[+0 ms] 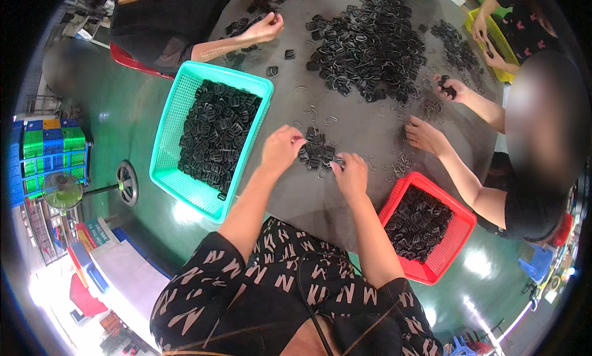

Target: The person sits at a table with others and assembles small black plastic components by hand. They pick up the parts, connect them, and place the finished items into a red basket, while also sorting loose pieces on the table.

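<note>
On the grey table in front of me lies a small heap of black plastic buckles (pixel 316 147). My left hand (pixel 283 150) is at the heap's left side, thumb and fingertips pinched together against it. From the right, my right hand (pixel 351 174) reaches to the heap's near edge, its fingers closed in a pinch. What either pinch holds is too small to make out. A few thin curved metal wire pieces (pixel 331 120) lie just beyond the heap.
A turquoise basket (pixel 166 152) of black buckles stands left; a red basket (pixel 457 235), similarly filled, stands right. A large buckle pile (pixel 370 53) covers the far middle of the table (pixel 271 183). Co-workers' hands (pixel 425 136) work at the right; another hand (pixel 266 28) is far left.
</note>
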Available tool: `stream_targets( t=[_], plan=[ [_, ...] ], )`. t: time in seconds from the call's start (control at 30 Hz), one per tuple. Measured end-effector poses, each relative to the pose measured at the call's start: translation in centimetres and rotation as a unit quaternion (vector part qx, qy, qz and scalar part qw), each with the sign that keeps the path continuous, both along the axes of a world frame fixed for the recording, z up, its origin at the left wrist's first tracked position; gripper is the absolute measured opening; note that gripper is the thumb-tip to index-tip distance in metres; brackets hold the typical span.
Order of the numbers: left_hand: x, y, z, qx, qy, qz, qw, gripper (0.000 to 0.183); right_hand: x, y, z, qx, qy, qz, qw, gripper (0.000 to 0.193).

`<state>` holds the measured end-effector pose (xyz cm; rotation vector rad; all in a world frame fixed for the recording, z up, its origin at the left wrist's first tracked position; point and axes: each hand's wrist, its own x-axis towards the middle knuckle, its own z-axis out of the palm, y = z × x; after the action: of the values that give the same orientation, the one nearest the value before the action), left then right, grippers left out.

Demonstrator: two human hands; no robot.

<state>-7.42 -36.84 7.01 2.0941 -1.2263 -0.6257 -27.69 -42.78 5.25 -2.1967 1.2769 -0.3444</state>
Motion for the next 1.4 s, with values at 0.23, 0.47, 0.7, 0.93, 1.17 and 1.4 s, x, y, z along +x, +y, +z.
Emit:
stream_targets(
  t=[0.23,0.47,0.7,0.93,1.17,1.4],
  plan=[
    [-1.7,-2.9,-5.1,0.051,-0.050,-0.010,0.997,0.029,2.2,-2.0,-4.1,0.033,0.080,0.017,0.996,0.026],
    [0.8,-2.2,-3.8,-0.041,-0.024,-0.039,0.998,0.018,1.7,-4.4,-1.9,0.378,-0.202,-0.206,0.880,0.016],
    [2.9,-0.9,-2.7,0.007,0.394,0.095,0.914,0.020,2.1,-4.3,-2.1,0.408,-0.322,-0.294,0.802,0.007],
    [3.4,-0.2,-5.0,-0.008,0.310,0.091,0.946,0.019,2.2,-3.8,-4.0,0.355,-0.223,-0.198,0.886,0.007],
    [3.0,0.4,-5.7,-0.033,0.418,0.167,0.893,0.013,2.4,-3.2,-3.3,0.196,-0.020,-0.094,0.976,0.027],
    [3.4,1.1,-6.7,-0.079,0.504,0.207,0.835,0.018,2.4,-2.4,-2.0,0.074,0.102,-0.013,0.992,0.030]
  ],
)
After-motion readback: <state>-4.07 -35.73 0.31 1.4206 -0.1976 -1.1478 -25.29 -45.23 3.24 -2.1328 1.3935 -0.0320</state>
